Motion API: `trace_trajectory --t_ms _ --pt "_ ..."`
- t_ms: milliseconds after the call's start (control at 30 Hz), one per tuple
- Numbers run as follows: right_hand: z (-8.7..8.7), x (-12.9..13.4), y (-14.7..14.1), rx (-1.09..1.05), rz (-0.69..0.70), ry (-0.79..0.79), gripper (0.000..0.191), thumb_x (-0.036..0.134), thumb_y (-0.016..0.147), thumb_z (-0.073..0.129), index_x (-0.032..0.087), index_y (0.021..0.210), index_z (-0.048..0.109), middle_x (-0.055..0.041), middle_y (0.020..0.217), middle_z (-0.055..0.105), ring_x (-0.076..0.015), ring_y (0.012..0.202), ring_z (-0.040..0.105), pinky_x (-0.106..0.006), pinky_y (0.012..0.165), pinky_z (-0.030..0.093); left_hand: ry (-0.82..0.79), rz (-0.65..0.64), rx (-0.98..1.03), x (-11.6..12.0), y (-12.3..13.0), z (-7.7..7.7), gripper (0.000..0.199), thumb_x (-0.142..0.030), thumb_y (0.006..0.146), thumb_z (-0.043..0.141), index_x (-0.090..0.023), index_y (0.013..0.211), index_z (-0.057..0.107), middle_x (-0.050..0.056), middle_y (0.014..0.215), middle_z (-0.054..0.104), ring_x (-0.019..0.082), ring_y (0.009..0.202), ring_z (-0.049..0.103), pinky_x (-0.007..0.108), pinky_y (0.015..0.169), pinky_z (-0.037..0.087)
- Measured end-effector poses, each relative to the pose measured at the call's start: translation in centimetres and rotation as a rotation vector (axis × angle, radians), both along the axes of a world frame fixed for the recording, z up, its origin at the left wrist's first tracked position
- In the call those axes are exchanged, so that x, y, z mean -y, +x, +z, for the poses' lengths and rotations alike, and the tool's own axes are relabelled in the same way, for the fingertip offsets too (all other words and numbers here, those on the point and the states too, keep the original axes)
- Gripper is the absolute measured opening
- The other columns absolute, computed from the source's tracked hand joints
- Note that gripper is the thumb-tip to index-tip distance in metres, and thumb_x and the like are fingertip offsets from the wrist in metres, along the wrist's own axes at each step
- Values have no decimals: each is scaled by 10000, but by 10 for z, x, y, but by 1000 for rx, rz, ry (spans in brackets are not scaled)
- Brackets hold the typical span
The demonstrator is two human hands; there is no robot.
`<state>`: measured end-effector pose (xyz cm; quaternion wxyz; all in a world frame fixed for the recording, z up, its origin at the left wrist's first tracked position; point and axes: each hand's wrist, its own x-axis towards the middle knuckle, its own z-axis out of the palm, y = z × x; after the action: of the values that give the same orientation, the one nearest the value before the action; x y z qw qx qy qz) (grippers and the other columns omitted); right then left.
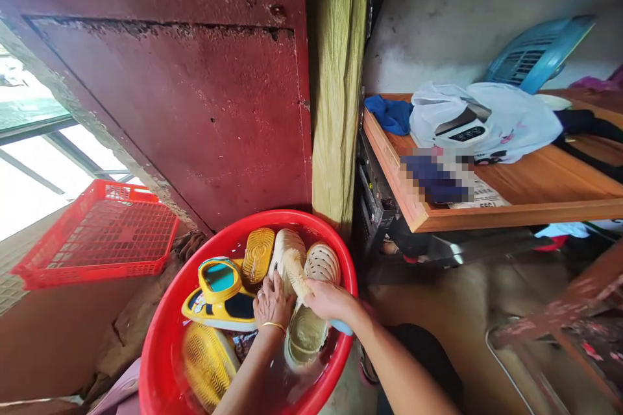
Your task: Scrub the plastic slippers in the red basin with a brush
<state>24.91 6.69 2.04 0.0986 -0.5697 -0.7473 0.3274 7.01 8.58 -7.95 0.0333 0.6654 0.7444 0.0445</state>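
A round red basin holds water and several pieces of footwear. My left hand, with a ring and a bracelet, grips a beige clog. In my right hand is a scrub brush, its pale bristles against that clog and the blue end of its handle showing below my wrist. Beside it lies a second beige clog with holes in its upper. On the left, a yellow slipper sits above the water. Yellow ridged soles show behind and below it.
A red plastic crate stands at the left. Behind the basin are a maroon door and a yellow-green curtain. At the right, a wooden table bears a white plastic bag, a blue cloth and a blue fan.
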Motion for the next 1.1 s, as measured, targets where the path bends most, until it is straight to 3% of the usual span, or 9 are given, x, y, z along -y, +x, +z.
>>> trace_trajectory --t_ms 100,200,333,467,667,800,900,1000,1100 --pt "7 -2 -1 22 2 1 417 285 989 454 194 1357 627 -127 1209 762 -270 1079 729 -351 900 533 89 -35 -120 21 3 -3 649 -322 935 588 -184 1557 464 278 1647 359 396 1351 560 593 1099 436" --pt "15 1 4 94 -12 59 483 300 1020 429 194 1482 521 -153 1283 729 -298 1168 693 -379 971 504 162 -117 -208 37 -1 -2 612 -156 968 470 -290 1565 454 210 1672 355 390 1485 429 689 1140 362" --pt "26 9 20 258 -86 82 539 287 1045 374 191 1575 404 -175 1132 776 -324 1065 737 -411 909 524 214 -239 -234 52 -8 -2 711 -11 930 394 -302 1578 426 188 1661 383 371 1534 358 564 1109 476" --pt "26 14 36 350 -125 20 533 180 1016 365 100 1534 464 -243 1179 753 -354 1129 717 -445 919 517 275 -315 -269 59 -15 -14 689 -10 918 420 -262 1557 471 161 1646 425 398 1516 379 518 1100 510" --pt "1 11 29 267 -115 35 575 131 971 447 68 1542 466 -266 1203 742 -343 1166 706 -404 959 507 166 -358 -261 45 -26 -30 699 -13 902 398 -228 1565 458 162 1674 374 399 1552 296 601 1170 423" --pt "-21 -4 16 190 -135 29 534 203 1001 455 115 1526 504 -218 1184 766 -311 1162 715 -362 983 502 22 -375 -282 29 -28 -28 699 -22 889 382 -192 1562 465 172 1689 328 383 1575 231 622 1221 327" --pt "-36 -14 5 113 -198 33 541 253 1020 448 148 1551 477 -190 1259 746 -295 1209 693 -357 1015 495 -59 -417 -237 24 -32 -21 697 -87 855 482 -128 1551 470 204 1677 341 378 1585 195 620 1265 214" --pt "-46 -17 -1 14 -290 43 563 257 1017 467 172 1573 446 -177 1294 733 -300 1220 685 -384 1047 487 -115 -487 -63 19 -45 -12 822 -200 778 624 -114 1572 427 215 1653 388 389 1589 174 624 1280 129" --pt "-53 -20 0 -131 -372 61 540 243 1006 482 186 1543 481 -172 1305 725 -307 1202 691 -413 1056 491 -177 -401 262 15 -71 1 823 -285 750 671 -131 1537 489 209 1615 454 378 1569 265 577 1266 238"
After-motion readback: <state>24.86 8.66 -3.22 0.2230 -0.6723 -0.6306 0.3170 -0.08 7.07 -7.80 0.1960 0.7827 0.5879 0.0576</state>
